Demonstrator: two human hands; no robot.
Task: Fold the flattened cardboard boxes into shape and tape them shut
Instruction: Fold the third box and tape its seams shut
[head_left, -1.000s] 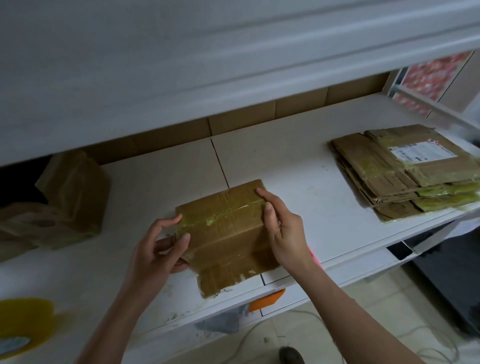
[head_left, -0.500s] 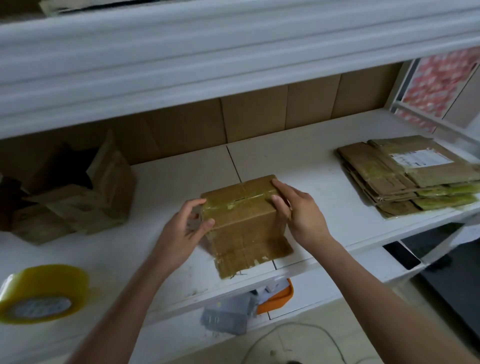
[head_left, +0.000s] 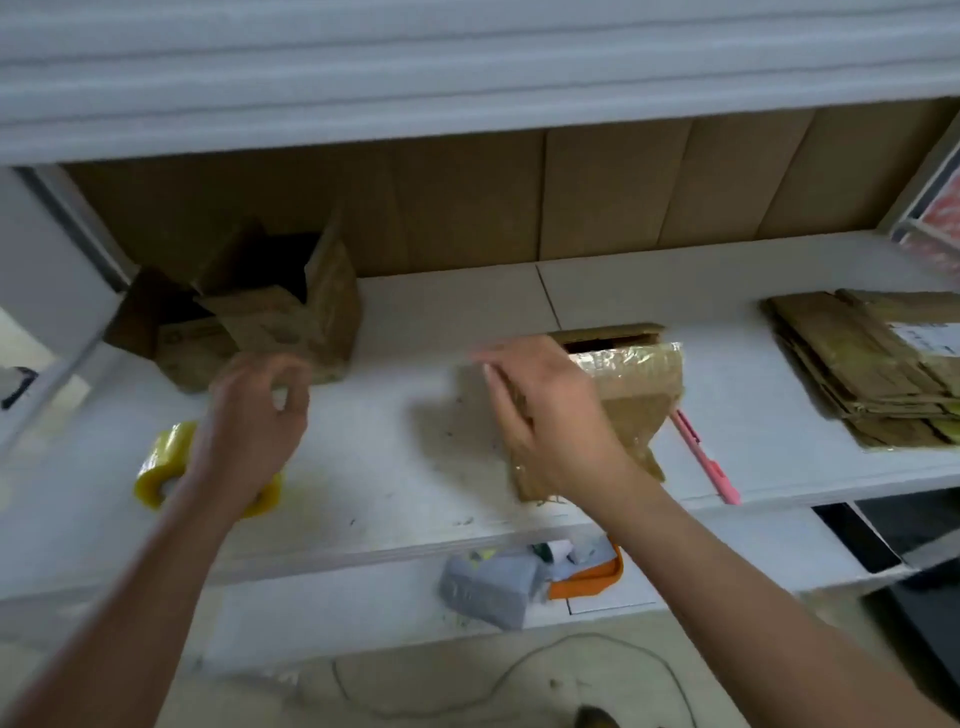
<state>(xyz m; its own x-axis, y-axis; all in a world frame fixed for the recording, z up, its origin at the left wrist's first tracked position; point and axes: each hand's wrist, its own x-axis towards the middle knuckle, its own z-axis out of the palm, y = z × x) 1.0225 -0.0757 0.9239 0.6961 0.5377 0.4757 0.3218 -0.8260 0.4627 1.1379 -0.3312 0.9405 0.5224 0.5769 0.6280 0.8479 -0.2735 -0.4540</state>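
A small cardboard box (head_left: 641, 384) covered in old clear tape stands on the white shelf (head_left: 395, 488), its top slightly open at the back. My right hand (head_left: 545, 415) lies over the box's front left side, fingers stretched to the left and blurred. My left hand (head_left: 254, 415) hovers apart from the box, above a yellow tape roll (head_left: 158, 467), with fingers loosely curled and nothing in them. A stack of flattened boxes (head_left: 857, 364) lies at the right end of the shelf.
Two opened cardboard boxes (head_left: 280, 317) stand at the back left. A pink utility knife (head_left: 706, 457) lies just right of the box. An upper shelf (head_left: 467, 78) overhangs. Below, a grey bundle (head_left: 488, 587) and an orange tray (head_left: 592, 579) sit on a lower shelf.
My left hand has let go of the box and swung left over the tape roll. My right hand has slid across the box's front. The view has tilted and shifted left.
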